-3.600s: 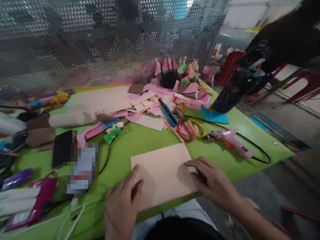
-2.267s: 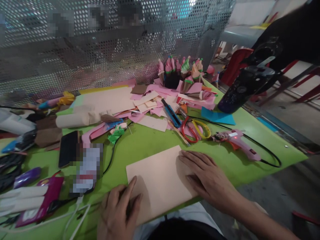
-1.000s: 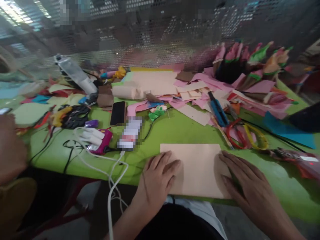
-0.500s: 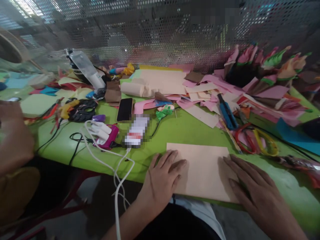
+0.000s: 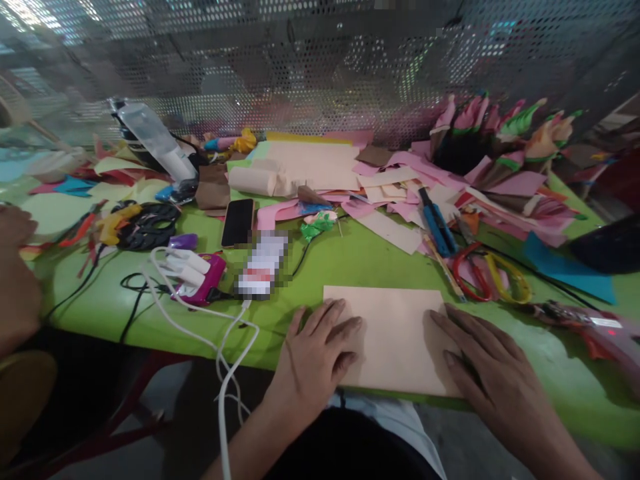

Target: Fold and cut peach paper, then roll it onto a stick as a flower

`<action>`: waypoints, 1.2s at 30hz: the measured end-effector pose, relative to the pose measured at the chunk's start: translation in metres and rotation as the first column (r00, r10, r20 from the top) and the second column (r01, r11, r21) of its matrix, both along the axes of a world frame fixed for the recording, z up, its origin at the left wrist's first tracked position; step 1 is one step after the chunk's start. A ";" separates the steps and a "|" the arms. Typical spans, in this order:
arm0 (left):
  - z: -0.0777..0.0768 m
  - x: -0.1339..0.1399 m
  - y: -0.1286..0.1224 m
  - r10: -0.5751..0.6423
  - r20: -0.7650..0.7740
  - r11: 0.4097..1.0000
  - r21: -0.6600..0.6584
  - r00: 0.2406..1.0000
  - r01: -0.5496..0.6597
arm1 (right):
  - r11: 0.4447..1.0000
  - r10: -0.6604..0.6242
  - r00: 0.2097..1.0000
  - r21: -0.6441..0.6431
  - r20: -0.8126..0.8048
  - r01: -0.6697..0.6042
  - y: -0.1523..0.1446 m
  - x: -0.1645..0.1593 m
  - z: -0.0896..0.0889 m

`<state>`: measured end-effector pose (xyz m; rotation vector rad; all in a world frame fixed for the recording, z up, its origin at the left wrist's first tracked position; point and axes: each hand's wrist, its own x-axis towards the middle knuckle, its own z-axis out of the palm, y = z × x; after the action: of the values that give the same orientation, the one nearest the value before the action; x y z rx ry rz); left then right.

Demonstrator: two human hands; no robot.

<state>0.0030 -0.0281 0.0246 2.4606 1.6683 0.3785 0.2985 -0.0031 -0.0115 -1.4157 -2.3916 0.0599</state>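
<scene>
A pale peach sheet of paper [image 5: 393, 340] lies flat at the front edge of the green table [image 5: 345, 257]. My left hand [image 5: 320, 347] rests with fingers stretched out on the sheet's left side. Over the right edge of the same sheet lies my right hand [image 5: 487, 360], flat, its fingers extended. Neither hand grips anything. Just beyond the right hand are scissors with red and yellow handles [image 5: 473, 272], a thin wooden stick [image 5: 445, 268] and a blue box cutter [image 5: 439, 223].
Left of the sheet sit a lit phone [image 5: 263, 267], a dark phone [image 5: 238, 223] and a magenta power strip [image 5: 207, 283] with white cables. Paper scraps [image 5: 385, 190] pile up along the back by a perforated metal screen [image 5: 280, 87]. Another person's arm [image 5: 20, 280] shows at far left.
The view has shifted slightly to the right, so the tabletop things appear further left. Both hands stay on the paper in nearly the same pose.
</scene>
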 end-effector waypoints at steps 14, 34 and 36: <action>-0.007 0.011 0.001 -0.147 -0.111 0.988 0.037 0.983 0.152 | 0.996 -0.065 0.998 -0.066 0.008 0.065 -0.001 -0.010 0.010; -0.013 0.018 0.000 -0.109 -0.138 0.986 0.111 0.984 0.125 | 0.989 -0.095 0.994 0.109 -0.053 0.100 -0.036 -0.022 0.031; -0.014 0.017 0.001 -0.131 -0.129 0.982 0.119 0.983 0.147 | 0.997 0.036 0.999 0.066 -0.006 -0.035 -0.055 -0.041 0.031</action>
<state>0.0196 -0.0272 0.0109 2.7258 1.5470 0.3355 0.2571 -0.0585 0.0199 -1.3416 -2.3902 -0.0050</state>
